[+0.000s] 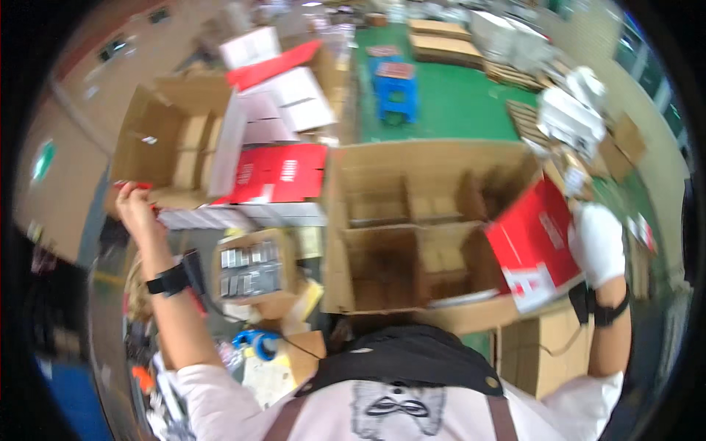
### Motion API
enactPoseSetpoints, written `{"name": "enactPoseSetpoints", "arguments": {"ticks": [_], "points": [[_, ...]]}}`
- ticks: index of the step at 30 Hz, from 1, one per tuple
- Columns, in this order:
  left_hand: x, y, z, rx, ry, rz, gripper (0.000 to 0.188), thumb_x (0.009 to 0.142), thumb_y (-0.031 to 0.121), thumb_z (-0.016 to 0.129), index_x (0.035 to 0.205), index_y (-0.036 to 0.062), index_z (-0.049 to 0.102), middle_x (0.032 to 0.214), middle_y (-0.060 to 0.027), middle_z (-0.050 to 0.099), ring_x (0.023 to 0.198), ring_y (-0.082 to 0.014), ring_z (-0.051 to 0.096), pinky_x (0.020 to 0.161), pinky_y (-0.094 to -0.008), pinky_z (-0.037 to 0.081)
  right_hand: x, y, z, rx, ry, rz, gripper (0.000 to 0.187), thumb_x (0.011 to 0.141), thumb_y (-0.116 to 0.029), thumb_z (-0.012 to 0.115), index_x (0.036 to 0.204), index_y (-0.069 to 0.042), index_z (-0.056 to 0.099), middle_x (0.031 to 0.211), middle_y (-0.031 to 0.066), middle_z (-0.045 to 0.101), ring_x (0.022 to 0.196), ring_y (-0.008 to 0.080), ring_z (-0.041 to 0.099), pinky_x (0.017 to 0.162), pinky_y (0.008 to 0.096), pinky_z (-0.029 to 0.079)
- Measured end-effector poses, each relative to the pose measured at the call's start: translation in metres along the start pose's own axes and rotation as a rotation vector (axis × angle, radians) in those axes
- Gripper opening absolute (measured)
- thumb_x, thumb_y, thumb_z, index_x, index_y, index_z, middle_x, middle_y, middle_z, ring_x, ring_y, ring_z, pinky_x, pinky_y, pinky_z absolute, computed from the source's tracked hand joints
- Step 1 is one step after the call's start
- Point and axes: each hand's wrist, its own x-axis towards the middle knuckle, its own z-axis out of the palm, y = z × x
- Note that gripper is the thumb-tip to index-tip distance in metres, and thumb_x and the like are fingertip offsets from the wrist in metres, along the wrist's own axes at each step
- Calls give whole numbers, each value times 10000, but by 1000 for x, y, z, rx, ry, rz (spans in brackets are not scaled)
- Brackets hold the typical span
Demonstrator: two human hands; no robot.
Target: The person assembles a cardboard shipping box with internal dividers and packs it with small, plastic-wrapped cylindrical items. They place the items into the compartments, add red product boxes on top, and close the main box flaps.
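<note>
My right hand (597, 244), in a white glove, grips the right side of a red-and-white box (540, 239). That box is tilted over the right end of a large open carton (371, 298), whose inside is split by cardboard dividers. Out to the left, my bare left hand (136, 209) is closed at the near left corner of a second open carton (147, 147) with dividers. A bit of red shows at its fingertips; what it is I cannot make out. Red-and-white boxes (283, 173) lie between the two cartons.
A small carton of metallic-looking pieces (250, 268) sits below the left carton. Near it lies a blue tape dispenser-like thing (256, 344). Beyond are blue stools (397, 95) on a green floor, stacked cardboard (445, 44) and white bags (570, 117) by pallets.
</note>
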Motion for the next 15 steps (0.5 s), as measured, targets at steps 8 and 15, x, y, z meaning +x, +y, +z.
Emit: {"name": "enactPoseSetpoints", "arguments": {"ticks": [8,15], "points": [[45,-108,-9,190,104,-197,376,871,255,582,1190,62,533,1007,-92,604,795,-183,588,578,-323,499,-7,29,-57,-35,314,68,148,787,-138,599,865,-73,707,744,177,655,728,340,659,695,413,538],[-141,36,59,260,-136,386,514,951,267,583,1342,-42,455,1303,-172,521,1215,-253,473,1060,-377,328,-32,-123,68,87,-119,-139,127,735,-133,595,658,-79,679,645,158,658,604,278,671,533,402,511]]}}
